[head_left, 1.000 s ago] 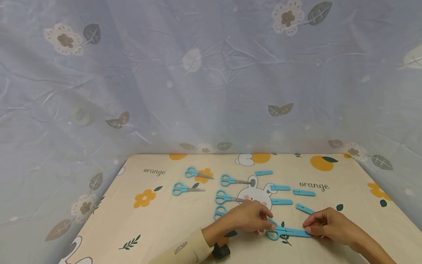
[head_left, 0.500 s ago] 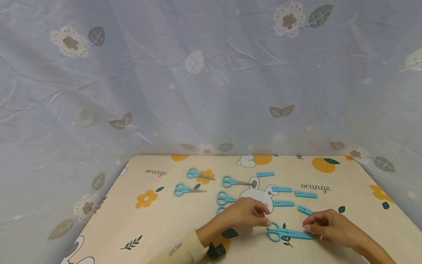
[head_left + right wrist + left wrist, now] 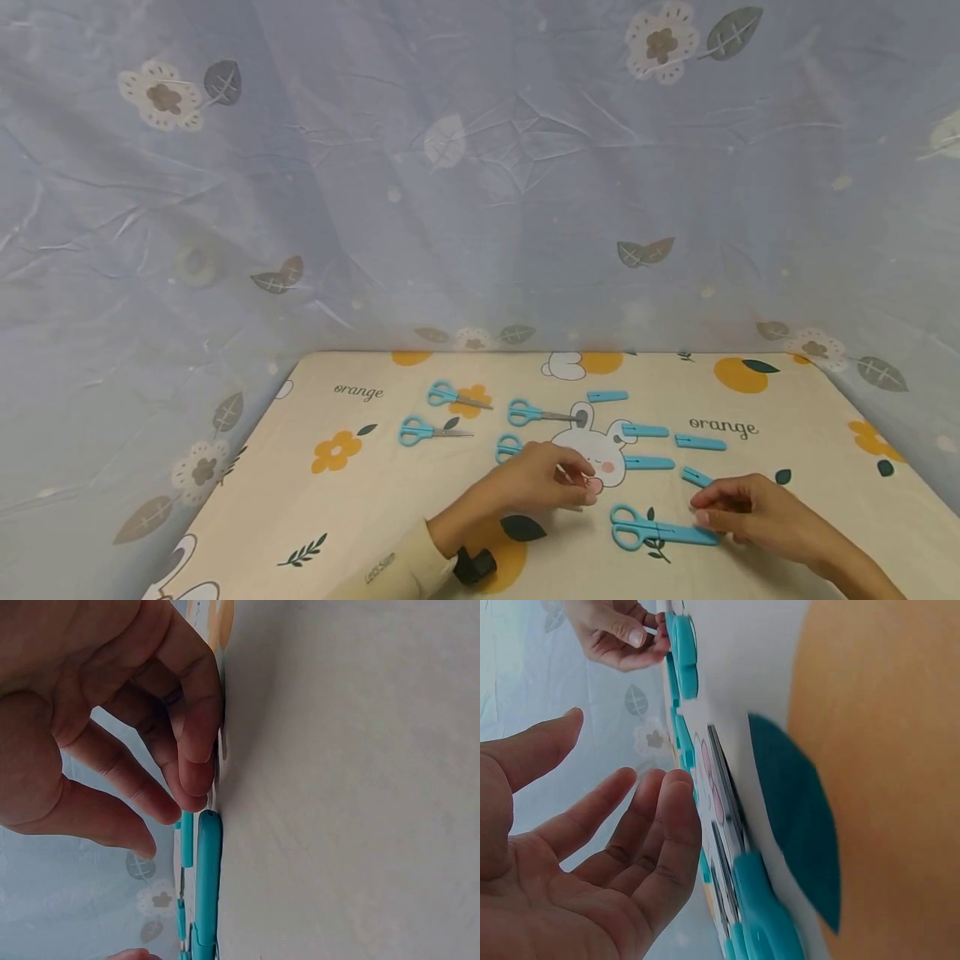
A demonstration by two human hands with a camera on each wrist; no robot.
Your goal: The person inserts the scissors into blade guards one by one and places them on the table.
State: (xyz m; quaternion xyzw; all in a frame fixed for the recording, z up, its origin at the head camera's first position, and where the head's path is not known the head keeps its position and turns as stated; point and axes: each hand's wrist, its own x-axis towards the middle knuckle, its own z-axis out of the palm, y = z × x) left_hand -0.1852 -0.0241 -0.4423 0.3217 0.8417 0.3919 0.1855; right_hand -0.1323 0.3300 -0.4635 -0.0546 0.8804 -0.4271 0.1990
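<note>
My left hand (image 3: 536, 479) hovers over the table with loosely bent fingers and nothing between them. Beneath and beside it lie blue-handled scissors (image 3: 765, 911) with bare blades, partly covered in the head view. Near the front, a pair of scissors (image 3: 663, 532) has its blades inside a blue cover. My right hand (image 3: 757, 517) is just beyond the cover's tip, thumb apart from relaxed fingers, holding nothing. In the right wrist view, a small gap shows between the fingertips and the covered scissors (image 3: 208, 885).
Further bare scissors (image 3: 525, 412) lie to the left and back, handles leftward. Several loose blue blade covers (image 3: 649, 462) lie right of them, one cover (image 3: 697, 476) close to my right hand. A patterned cloth (image 3: 360, 517) covers the table; a grey curtain (image 3: 480, 208) hangs behind.
My left hand has let go of the covered scissors' handles and moved left, over the bare scissors. The right hand has stayed by the cover's tip.
</note>
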